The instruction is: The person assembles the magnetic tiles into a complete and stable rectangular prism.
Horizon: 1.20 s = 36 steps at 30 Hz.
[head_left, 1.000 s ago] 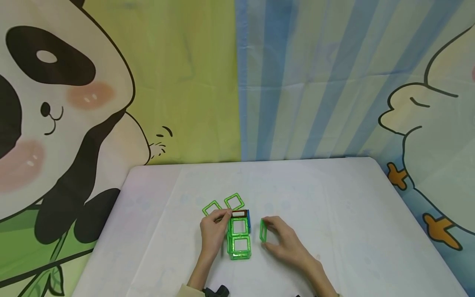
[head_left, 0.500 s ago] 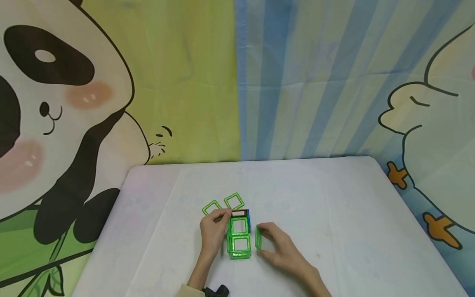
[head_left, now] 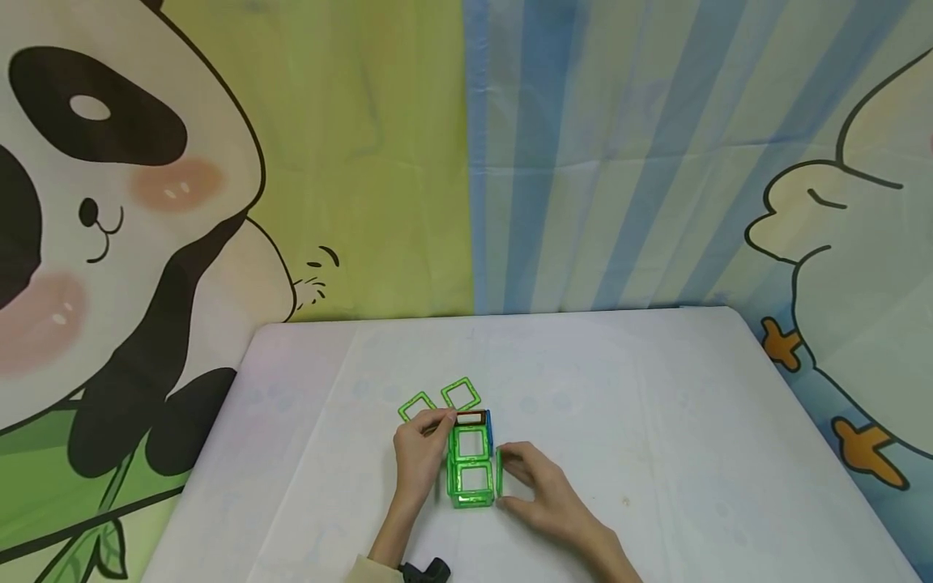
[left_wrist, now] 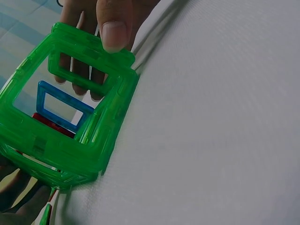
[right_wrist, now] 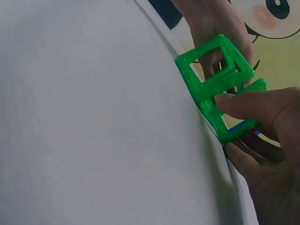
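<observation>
A block of green magnetic tiles [head_left: 471, 464] stands mid-table, with a red-framed tile [head_left: 470, 418] at its far end and a blue tile [head_left: 491, 429] upright beside that. My left hand [head_left: 419, 453] pinches the far left corner of the block by the red tile. On the other side, my right hand [head_left: 543, 490] holds a green square magnetic tile [head_left: 499, 472] on edge between thumb and fingers, right alongside the block's right wall. In the left wrist view the blue tile [left_wrist: 65, 97] shows through the green frames.
Two green square tiles, one farther off [head_left: 461, 394] and one partly behind the left hand [head_left: 415, 405], lie beyond the block. The white tabletop [head_left: 692, 453] spreads to both sides, and printed curtains hang at its back edge.
My right hand has moved left and slightly nearer, bringing the green tile from a gap away to the block's right side. The left hand has stayed in place.
</observation>
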Tool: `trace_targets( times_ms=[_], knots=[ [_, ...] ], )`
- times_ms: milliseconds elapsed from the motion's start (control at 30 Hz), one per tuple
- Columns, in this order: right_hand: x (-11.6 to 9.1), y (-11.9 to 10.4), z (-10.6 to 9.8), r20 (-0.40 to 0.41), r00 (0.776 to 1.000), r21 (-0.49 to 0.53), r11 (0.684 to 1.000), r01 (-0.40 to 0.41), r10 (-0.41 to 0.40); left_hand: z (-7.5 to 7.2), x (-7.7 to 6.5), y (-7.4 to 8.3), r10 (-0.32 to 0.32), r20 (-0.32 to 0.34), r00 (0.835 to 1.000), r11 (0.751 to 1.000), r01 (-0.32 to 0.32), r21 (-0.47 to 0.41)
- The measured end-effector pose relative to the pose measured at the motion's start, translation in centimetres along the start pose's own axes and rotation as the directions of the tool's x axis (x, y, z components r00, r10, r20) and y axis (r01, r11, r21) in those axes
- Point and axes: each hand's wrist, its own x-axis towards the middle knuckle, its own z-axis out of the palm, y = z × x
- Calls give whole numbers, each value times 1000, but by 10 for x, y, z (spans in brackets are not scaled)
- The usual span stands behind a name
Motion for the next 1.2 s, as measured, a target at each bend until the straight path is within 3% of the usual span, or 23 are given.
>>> trace_targets(
  times_ms=[1200],
  knots=[
    [0, 3, 6, 5, 1000, 61, 998, 22, -22, 0, -1, 0, -9, -5, 1000, 1000, 9, -1]
  ],
)
